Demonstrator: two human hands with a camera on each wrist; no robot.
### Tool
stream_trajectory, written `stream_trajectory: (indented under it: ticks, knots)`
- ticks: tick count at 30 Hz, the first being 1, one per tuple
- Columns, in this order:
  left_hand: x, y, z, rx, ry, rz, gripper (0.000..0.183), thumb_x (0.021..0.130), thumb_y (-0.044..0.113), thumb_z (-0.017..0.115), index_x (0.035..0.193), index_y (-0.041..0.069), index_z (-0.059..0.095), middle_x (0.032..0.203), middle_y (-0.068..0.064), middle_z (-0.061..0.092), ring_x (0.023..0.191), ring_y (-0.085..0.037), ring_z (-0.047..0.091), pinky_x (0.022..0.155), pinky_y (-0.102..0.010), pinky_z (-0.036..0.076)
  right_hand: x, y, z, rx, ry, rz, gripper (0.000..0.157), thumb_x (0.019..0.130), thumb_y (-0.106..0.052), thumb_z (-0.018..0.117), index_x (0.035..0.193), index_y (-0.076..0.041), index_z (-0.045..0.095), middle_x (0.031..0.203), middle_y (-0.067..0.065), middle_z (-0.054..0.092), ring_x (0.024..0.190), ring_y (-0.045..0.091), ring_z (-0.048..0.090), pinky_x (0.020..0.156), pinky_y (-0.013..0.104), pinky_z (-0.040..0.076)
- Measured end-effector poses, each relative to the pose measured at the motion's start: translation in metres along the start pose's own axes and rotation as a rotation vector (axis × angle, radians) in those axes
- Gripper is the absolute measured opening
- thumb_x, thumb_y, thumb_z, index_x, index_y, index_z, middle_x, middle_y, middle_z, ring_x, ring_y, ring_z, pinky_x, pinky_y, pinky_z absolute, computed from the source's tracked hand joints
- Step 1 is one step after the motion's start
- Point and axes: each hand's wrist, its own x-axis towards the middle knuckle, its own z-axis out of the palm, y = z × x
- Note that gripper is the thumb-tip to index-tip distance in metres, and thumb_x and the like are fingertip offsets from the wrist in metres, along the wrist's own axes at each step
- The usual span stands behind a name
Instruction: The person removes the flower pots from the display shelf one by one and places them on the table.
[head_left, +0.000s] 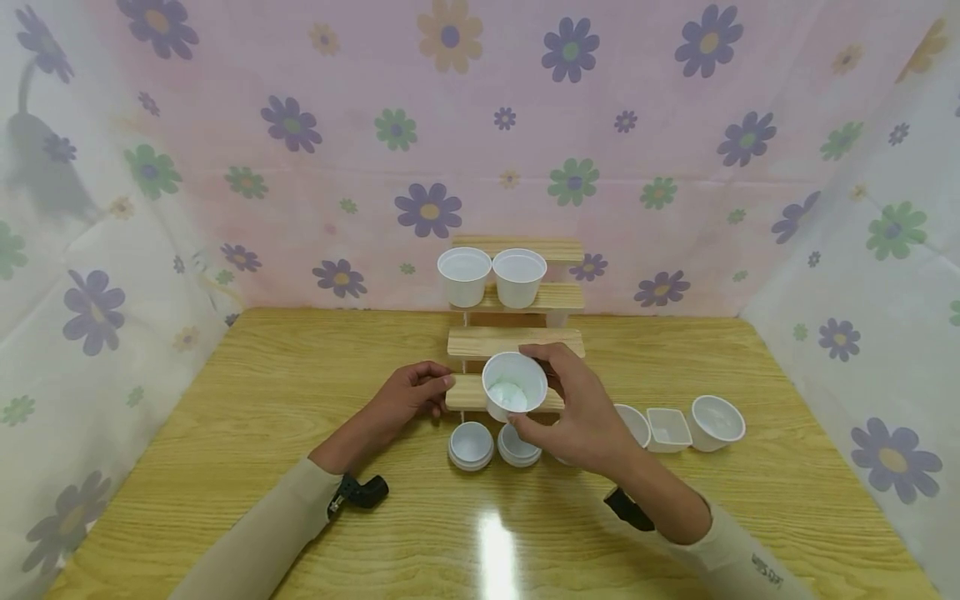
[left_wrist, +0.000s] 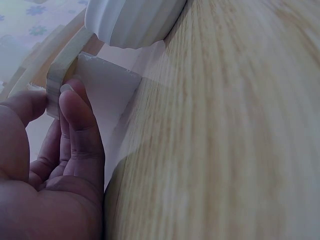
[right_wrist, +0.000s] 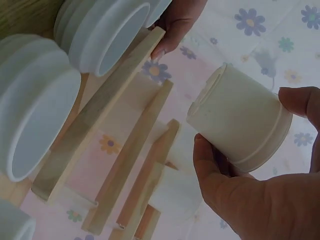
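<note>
Cup [head_left: 514,385] held: one; shelved cups [head_left: 465,282]: two

1. Here's the stand [head_left: 513,343] near the table's [head_left: 315,342] back edge, two cups [head_left: 465,289] on its second-highest step!
2. Jars [head_left: 471,447] before its front edge.
3. Rightward, a square tub [head_left: 668,431] between round tubs [head_left: 717,422]!

Right-hand grip [head_left: 588,417] holding a white cup [head_left: 517,383] by a wooden stand [head_left: 517,342], left-hand grip [head_left: 405,398] at its lowest step, two cups [head_left: 465,290] higher up, containers [head_left: 667,429] on the table [head_left: 795,467], flowered cloth [head_left: 480,150] behind
</note>
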Motion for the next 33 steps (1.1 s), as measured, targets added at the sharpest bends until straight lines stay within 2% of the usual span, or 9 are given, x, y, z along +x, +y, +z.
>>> stream_trajectory:
  ticks: [12, 20, 26, 33]
  knots:
    - [0.001, -0.003, 0.0, 0.006, 0.0, 0.006, 0.034, 0.109, 0.025, 0.065, 0.131, 0.0, 0.064, 0.088, -0.008, 0.067, 0.078, -0.02, 0.066, 0.07, -0.03, 0.058, -0.01, -0.005, 0.014, -0.008, -0.07, -0.025, 0.076, 0.081, -0.006, 0.09, 0.147, -0.013, 0.055, 0.138, 0.003, 0.058, 0.122, 0.023, 0.061, 0.102, 0.04, 0.058]
    - [0.001, -0.004, 0.0, 0.001, 0.005, 0.003, 0.035, 0.109, 0.026, 0.064, 0.131, -0.001, 0.063, 0.087, -0.007, 0.066, 0.077, -0.018, 0.065, 0.069, -0.029, 0.058, -0.015, -0.008, 0.024, -0.001, -0.14, -0.023, 0.073, 0.079, -0.009, 0.093, 0.142, -0.011, 0.057, 0.132, 0.003, 0.06, 0.118, 0.021, 0.062, 0.103, 0.041, 0.056]
    - [0.001, -0.004, -0.001, 0.004, -0.001, 0.01, 0.037, 0.109, 0.026, 0.064, 0.132, -0.002, 0.062, 0.087, -0.006, 0.066, 0.076, -0.017, 0.066, 0.069, -0.029, 0.058, -0.019, -0.009, 0.032, -0.043, -0.198, -0.026, 0.081, 0.079, -0.013, 0.094, 0.148, -0.016, 0.053, 0.135, -0.003, 0.058, 0.12, 0.016, 0.061, 0.105, 0.036, 0.055]
    - [0.001, -0.003, 0.0, 0.003, -0.002, 0.013, 0.034, 0.109, 0.026, 0.064, 0.129, -0.001, 0.063, 0.087, -0.006, 0.066, 0.076, -0.017, 0.064, 0.069, -0.028, 0.058, -0.022, -0.007, 0.039, -0.044, -0.241, -0.06, 0.075, 0.077, -0.011, 0.093, 0.142, -0.018, 0.058, 0.132, -0.005, 0.058, 0.117, 0.014, 0.061, 0.103, 0.036, 0.055]
